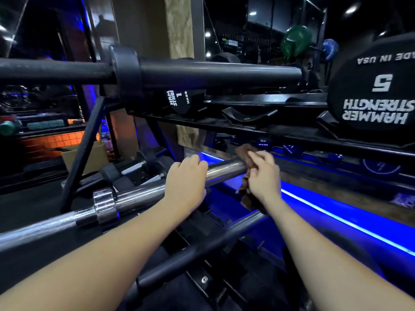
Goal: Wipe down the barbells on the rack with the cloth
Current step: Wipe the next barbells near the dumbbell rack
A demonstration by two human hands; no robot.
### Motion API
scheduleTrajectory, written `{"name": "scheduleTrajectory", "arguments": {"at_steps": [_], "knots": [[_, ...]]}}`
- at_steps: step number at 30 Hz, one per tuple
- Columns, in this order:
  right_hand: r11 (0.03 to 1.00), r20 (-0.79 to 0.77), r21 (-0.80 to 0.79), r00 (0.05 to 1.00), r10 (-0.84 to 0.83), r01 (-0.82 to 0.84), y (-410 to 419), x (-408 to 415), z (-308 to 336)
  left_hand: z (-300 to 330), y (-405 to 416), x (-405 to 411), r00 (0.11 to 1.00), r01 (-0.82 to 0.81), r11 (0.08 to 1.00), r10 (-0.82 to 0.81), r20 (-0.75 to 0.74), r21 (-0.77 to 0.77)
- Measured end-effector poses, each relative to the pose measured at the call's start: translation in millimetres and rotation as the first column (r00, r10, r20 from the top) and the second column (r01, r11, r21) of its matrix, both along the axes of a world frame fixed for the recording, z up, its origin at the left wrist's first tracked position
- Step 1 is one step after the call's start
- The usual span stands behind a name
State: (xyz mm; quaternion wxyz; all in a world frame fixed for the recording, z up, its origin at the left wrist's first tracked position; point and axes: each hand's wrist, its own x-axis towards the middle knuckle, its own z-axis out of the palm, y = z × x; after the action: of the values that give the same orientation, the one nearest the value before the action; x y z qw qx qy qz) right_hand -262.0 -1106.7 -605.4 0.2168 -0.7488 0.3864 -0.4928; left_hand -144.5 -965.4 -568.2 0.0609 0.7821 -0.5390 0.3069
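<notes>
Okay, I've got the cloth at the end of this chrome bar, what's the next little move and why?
Probably draw the right hand and the brown cloth back along the chrome barbell toward the left hand. The cloth is bunched at the sleeve's far end, the left hand grips the sleeve to steady it, and the shiny stretch between the hands looks uncovered by the cloth.

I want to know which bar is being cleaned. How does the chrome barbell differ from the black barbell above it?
The chrome barbell is shiny and sits lower; the black barbell is matte and higher. The left hand grips the chrome barbell and the right hand holds the brown cloth at its end; nothing touches the black barbell. Both lie horizontally on the rack.
</notes>
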Motion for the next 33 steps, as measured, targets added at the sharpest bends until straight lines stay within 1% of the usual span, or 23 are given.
{"name": "scheduleTrajectory", "arguments": {"at_steps": [3,7,11,13,17,19,21,23,25,28,33], "knots": [[0.991,0.009,-0.036,0.991,0.131,-0.131,43,16,0,-1,17,2,1.0,0.013,1.0,-0.013,-0.021,0.003],[0.979,-0.088,-0.062,0.978,0.189,-0.195,94,31,2,0,57,9,1.0,-0.002,0.999,0.001,-0.031,-0.04],[0.96,-0.17,-0.069,0.952,0.257,-0.271,139,44,6,7,105,26,0.997,-0.072,0.992,0.068,-0.046,-0.104],[0.95,-0.198,-0.074,0.938,0.284,-0.303,161,52,10,8,128,35,0.991,-0.117,0.986,0.108,-0.081,-0.118],[0.93,-0.25,-0.098,0.913,0.322,-0.355,201,69,15,2,163,50,0.971,-0.182,0.981,0.17,-0.167,-0.061],[0.918,-0.272,-0.107,0.899,0.343,-0.383,218,75,17,-1,169,57,0.96,-0.169,0.984,0.15,-0.238,-0.061],[0.908,-0.284,-0.099,0.886,0.367,-0.407,229,79,18,-3,170,60,0.942,-0.12,0.987,0.081,-0.325,-0.102],[0.9,-0.302,-0.08,0.871,0.387,-0.428,232,80,21,2,170,62,0.919,-0.11,0.986,0.052,-0.391,-0.129],[0.894,-0.326,-0.04,0.852,0.41,-0.445,228,80,25,9,169,64,0.906,-0.125,0.987,0.074,-0.417,-0.098],[0.868,-0.319,-0.011,0.825,0.467,-0.496,224,77,20,18,169,65,0.89,-0.153,0.988,0.121,-0.439,-0.037],[0.845,-0.287,0.021,0.807,0.517,-0.534,219,69,6,28,170,69,0.846,-0.141,0.99,0.119,-0.52,-0.003]]}}
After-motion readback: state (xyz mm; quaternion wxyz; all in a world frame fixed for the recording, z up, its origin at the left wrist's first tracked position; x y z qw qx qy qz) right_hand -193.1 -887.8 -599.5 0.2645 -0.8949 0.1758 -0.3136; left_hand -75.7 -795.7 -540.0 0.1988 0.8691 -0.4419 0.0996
